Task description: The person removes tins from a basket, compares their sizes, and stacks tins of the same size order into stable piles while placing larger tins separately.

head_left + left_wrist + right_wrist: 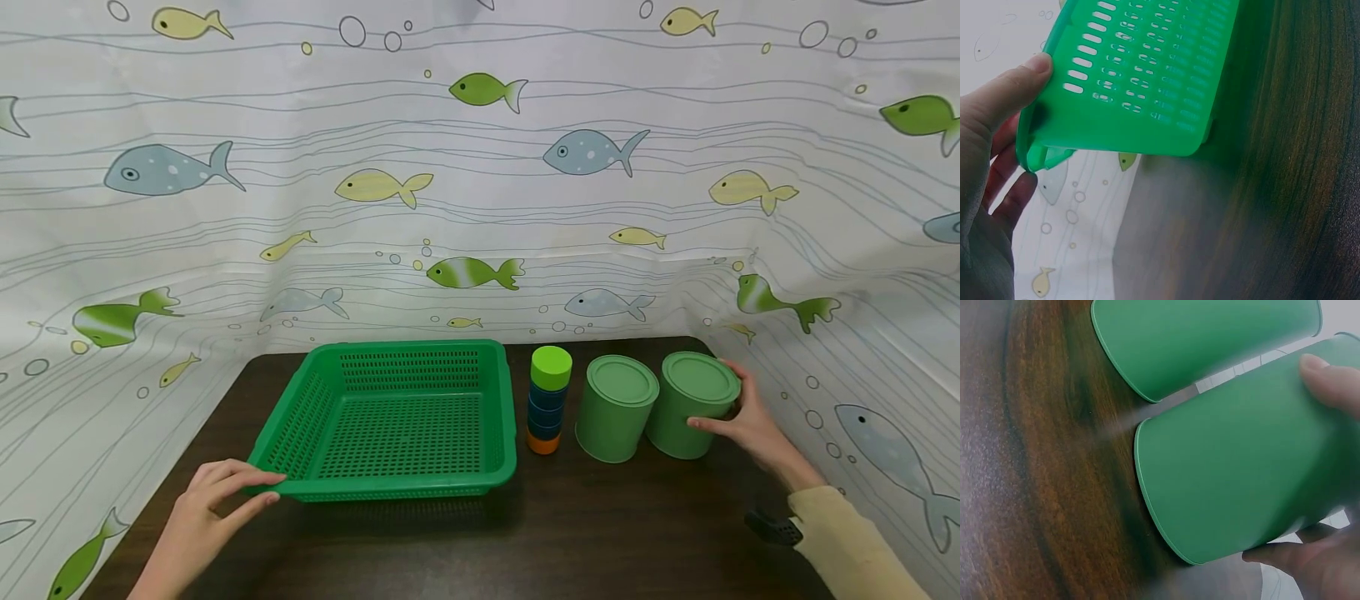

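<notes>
A green plastic basket (405, 482) with slotted walls stands on the left part of the dark table. My left hand (213, 508) grips its near left corner, thumb (1038, 64) on one side of the rim and fingers curled beneath it. At the far right, my right hand (750, 421) holds the outer of two lidded green canisters (678, 425). The thumb (1315, 362) lies along its near side while the other fingers reach round the back. The second green canister (611, 421) stands upright close to its left.
Between basket and canisters rises a stack of round pieces (546, 408), lime on top, dark blue in the middle, orange below. A white fish-patterned sheet (480, 217) hangs behind and along both sides of the wooden table (585, 533). A black band (772, 527) is by the right sleeve.
</notes>
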Available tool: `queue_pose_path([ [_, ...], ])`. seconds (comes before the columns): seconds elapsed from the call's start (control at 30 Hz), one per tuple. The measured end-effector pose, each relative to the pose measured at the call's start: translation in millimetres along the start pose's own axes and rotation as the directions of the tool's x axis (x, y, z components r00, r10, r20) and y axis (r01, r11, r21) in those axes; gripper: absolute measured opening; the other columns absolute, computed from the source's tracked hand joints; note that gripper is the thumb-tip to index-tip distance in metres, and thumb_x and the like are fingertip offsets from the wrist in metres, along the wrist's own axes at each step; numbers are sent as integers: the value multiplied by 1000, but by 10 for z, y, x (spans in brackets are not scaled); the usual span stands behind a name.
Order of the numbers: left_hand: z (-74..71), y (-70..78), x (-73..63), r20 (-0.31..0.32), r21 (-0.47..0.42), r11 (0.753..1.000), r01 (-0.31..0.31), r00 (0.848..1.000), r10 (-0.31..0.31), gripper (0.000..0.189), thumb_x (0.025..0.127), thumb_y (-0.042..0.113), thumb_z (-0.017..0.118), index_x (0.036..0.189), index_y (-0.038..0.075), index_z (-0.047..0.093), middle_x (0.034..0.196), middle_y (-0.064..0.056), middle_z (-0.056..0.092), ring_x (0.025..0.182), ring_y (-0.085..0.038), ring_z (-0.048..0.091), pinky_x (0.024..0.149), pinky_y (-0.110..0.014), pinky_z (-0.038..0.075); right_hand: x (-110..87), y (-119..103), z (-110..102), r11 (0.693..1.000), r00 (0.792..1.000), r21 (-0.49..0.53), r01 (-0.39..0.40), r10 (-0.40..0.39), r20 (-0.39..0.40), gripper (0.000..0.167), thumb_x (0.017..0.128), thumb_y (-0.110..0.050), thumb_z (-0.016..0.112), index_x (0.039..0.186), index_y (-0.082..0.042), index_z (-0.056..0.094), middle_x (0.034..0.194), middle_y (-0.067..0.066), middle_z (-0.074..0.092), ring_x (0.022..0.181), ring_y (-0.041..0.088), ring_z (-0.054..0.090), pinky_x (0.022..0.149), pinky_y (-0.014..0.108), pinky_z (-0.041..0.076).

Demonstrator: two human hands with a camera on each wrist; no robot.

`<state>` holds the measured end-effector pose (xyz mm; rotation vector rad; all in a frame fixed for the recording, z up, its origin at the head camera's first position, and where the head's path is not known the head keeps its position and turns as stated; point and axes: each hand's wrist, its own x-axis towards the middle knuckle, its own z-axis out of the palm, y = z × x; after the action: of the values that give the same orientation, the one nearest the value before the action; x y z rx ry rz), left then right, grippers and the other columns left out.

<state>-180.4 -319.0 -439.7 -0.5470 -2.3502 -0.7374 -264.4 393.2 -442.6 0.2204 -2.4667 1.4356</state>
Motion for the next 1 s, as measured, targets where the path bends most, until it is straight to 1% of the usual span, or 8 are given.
queue_pose_path([
  [0.07,-3,3,-1,0,-1,1000,-1,1000,1,50,59,-5,87,98,25,77,93,19,62,105,9,39,86,-10,30,-7,1,-3,1000,1000,-16,-14,14,12,107,80,0,78,155,-17,3,126,-25,32,108,-15,39,80,6,36],
  [0.17,-4,8,-1,-1,-2,1000,-2,1000,2,50,59,-5,87,98,26,77,93,19,62,105,9,39,86,-10,30,-12,12,-5,999,999,-27,-24,25,22,107,81,-1,78,155,-15,2,126,-24,31,108,-15,38,81,6,36],
  [0.43,-1,10,3,-7,-10,1000,-10,1000,10,51,58,-6,86,97,26,78,92,19,62,105,8,39,87,-9,29,-21,14,-15,999,999,-30,-13,14,39,106,80,0,78,154,-10,2,124,-23,33,106,-16,40,79,7,38],
  [0.63,3,-5,3,-11,-12,1000,-16,1000,15,51,58,-6,87,97,25,78,93,19,62,105,8,40,87,-8,29,-21,17,-30,999,999,-49,1,1,43,106,80,-1,78,156,-11,4,124,-27,33,107,-17,39,80,7,38],
  [0.73,4,-10,2,-12,-15,1000,-20,1000,20,51,58,-6,87,97,25,78,93,19,62,105,7,40,87,-7,28,-34,17,-31,999,999,-39,6,-4,38,106,81,-1,78,157,-15,7,127,-27,35,109,-18,39,81,6,38],
  [0.8,5,-11,1,-13,-15,1000,-20,1000,20,51,58,-6,87,97,25,78,93,19,62,105,7,40,87,-7,29,-48,6,-34,1000,999,-31,3,-1,36,105,82,-3,78,158,-19,7,133,-23,36,112,-20,37,81,5,38],
  [0.87,4,-11,0,-13,-13,1000,-19,1000,19,51,58,-6,87,97,26,78,93,20,62,105,8,40,87,-8,29,-62,-9,-35,1000,999,-25,0,1,34,105,83,-4,77,159,-20,7,140,-15,37,113,-21,35,82,4,37],
  [1.0,1,-6,1,-9,-12,1000,-14,1000,14,50,58,-5,87,98,26,78,93,19,62,105,8,40,86,-8,30,-82,-28,-30,1000,1000,-29,9,-8,29,104,83,-4,77,160,-15,8,145,-3,36,114,-22,33,83,3,37],
])
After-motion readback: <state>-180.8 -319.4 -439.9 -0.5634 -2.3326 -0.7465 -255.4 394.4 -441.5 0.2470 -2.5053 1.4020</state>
